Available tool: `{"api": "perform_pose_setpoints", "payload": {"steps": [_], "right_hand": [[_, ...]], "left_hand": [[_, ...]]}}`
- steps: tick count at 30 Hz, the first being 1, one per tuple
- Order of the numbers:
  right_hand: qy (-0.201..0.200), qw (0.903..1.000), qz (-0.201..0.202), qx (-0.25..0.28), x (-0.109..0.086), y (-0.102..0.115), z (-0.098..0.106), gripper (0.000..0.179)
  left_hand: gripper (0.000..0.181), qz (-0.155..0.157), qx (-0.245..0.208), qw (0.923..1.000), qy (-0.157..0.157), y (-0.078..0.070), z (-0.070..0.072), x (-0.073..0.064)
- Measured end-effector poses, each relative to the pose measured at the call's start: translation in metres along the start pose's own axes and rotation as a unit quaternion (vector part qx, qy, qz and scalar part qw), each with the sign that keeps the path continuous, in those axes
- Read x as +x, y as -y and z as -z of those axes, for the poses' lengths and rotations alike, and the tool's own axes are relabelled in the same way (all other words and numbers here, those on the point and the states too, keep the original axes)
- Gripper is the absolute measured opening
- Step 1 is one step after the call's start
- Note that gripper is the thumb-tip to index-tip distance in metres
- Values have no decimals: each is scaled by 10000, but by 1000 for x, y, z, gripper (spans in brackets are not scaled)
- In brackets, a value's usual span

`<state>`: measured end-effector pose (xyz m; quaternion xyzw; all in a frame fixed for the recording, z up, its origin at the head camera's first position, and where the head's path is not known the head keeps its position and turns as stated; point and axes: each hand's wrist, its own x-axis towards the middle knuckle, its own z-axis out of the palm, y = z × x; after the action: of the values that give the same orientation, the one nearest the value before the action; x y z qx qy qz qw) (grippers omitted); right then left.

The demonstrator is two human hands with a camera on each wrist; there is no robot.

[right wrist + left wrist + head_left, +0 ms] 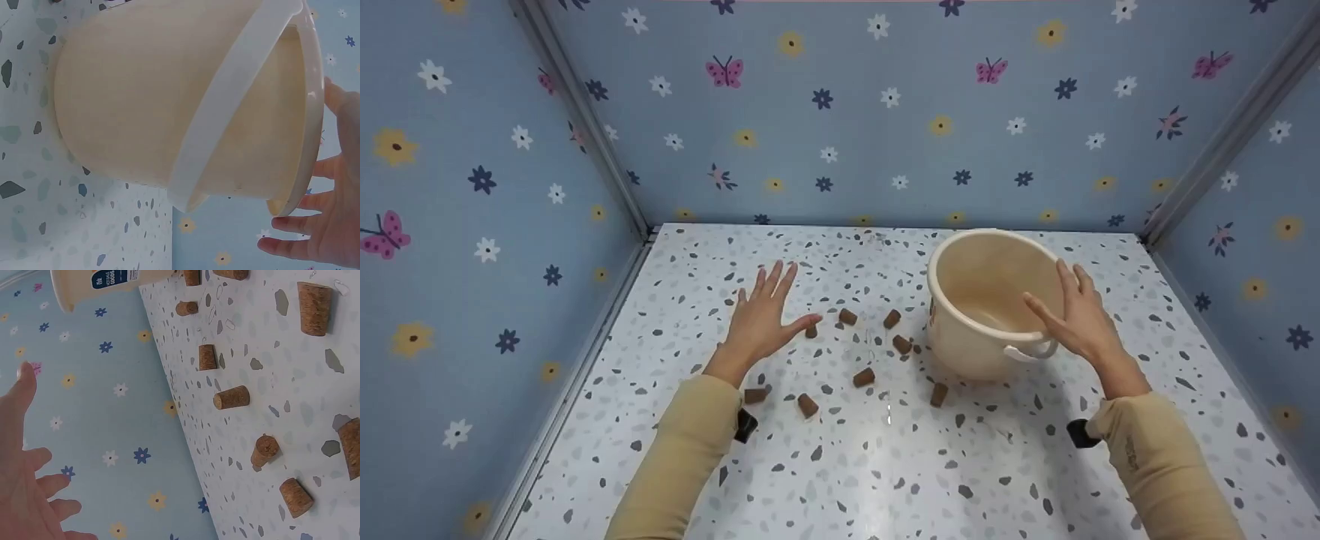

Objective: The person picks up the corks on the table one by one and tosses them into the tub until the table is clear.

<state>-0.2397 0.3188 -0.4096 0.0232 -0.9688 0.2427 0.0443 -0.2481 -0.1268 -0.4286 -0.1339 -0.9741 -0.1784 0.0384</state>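
A cream plastic bucket [971,341] stands upright on the right half of the speckled surface, its white handle [222,107] hanging down the near side. My right hand [1076,319] is at the bucket's right rim with fingers spread; whether it touches the rim I cannot tell. Over the left half my left hand [761,322] hovers with straight, spread fingers and holds nothing. Several brown cork stoppers lie scattered between the left hand and the bucket, among them one cork [864,377] in the middle and another cork [231,397] in the left wrist view. One cork is partly hidden by the left thumb.
Blue panels [855,150] printed with flowers and butterflies rise at the back and both sides. Grey metal strips [585,120] run along their corners. The surface [825,480] is white with grey specks. Each sleeve has a black band piece [1084,433] at the wrist.
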Motion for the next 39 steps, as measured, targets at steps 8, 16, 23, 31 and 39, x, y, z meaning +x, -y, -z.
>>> {"api": "perform_pose_setpoints", "payload": {"steps": [8,16,23,31,39], "right_hand": [[-523,9975,-160,441,-1,-7,-8,86],[-1350,9857,-418,915,0,-10,-16,82],[-1686,9686,-909,1585,1,-9,-19,73],[-1335,9246,-2059,2915,27,-59,-37,82],[-1161,8789,-2423,3941,41,-106,-60,76]], "left_hand": [[86,-158,-389,9984,-389,4,-14,-12],[81,-396,-771,9889,-1206,9,-31,-22],[78,-382,-1021,9809,-1612,10,-47,-30],[73,-309,-1366,9707,-1951,9,-63,-37],[72,-46,-1665,9696,-1792,7,-77,-45]]}}
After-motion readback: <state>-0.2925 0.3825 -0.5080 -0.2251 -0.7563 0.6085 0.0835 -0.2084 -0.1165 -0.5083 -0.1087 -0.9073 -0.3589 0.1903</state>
